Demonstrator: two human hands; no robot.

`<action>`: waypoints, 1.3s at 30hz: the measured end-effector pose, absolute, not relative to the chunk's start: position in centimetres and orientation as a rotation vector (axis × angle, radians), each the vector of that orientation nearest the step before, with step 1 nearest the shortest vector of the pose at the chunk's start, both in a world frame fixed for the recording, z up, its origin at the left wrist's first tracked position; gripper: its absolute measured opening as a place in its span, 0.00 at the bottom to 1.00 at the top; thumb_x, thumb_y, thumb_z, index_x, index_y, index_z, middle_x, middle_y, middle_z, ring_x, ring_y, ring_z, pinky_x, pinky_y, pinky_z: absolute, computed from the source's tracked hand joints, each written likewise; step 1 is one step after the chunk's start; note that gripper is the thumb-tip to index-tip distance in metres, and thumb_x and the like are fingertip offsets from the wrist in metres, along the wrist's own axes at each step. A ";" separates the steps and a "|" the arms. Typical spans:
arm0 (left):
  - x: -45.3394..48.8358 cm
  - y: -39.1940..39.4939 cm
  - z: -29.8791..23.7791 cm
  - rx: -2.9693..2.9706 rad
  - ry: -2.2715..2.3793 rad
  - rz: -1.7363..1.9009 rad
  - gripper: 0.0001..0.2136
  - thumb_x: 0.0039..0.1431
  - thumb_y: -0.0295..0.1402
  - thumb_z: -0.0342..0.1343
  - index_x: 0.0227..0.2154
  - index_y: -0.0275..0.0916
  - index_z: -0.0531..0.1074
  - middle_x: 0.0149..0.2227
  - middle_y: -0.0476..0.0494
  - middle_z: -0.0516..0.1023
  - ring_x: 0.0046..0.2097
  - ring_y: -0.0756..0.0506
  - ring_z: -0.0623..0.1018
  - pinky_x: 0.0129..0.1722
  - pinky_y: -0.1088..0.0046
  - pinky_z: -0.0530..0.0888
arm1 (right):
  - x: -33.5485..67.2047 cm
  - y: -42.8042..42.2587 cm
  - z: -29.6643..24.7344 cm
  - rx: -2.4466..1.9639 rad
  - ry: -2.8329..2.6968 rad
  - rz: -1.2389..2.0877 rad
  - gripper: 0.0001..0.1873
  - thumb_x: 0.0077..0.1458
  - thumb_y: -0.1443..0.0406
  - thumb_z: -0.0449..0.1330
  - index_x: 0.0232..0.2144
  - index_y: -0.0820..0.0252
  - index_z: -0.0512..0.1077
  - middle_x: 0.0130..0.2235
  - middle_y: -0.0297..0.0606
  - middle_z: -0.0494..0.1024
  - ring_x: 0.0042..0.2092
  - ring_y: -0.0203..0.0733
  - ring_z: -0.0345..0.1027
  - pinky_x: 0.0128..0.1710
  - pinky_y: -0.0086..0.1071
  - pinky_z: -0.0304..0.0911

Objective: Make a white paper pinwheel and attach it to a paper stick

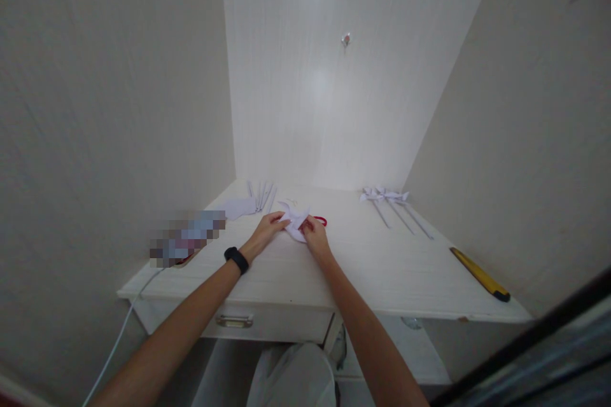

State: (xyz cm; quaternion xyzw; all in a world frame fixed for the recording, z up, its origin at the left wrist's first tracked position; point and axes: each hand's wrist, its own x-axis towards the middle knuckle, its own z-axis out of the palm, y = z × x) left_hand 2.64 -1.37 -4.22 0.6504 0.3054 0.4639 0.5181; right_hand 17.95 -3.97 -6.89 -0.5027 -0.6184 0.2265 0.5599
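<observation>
Both of my hands hold a white paper pinwheel (296, 217) with curled blades, low over the middle of the desk. My left hand (268, 230) pinches its left side and has a black band at the wrist. On the opposite side, the fingers of my right hand (315, 235) are closed on the paper near its centre. A red loop like a scissors handle (321, 221) shows just behind my right hand; the rest of it is hidden. Flat white paper (240, 207) and several thin paper sticks (262, 194) lie beyond my left hand.
Several pinwheels on sticks (386, 195) lie at the back right of the white desk (382, 273). A yellow box cutter (480, 275) rests near the right edge. At left is a pixelated device (191, 238) with a white cable (125, 324). A chair back (293, 376) stands below.
</observation>
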 end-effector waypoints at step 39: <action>1.4 1.0 -7.1 2.346 1.690 0.842 0.16 0.60 0.35 0.44 0.45 0.35 0.70 0.58 0.35 0.62 0.62 0.35 0.54 0.54 0.52 0.57 | 18.5 -4.2 -6.5 -1.293 -1.244 0.343 0.10 0.48 0.66 0.51 0.31 0.63 0.70 0.29 0.36 0.74 0.30 0.34 0.67 0.34 0.27 0.62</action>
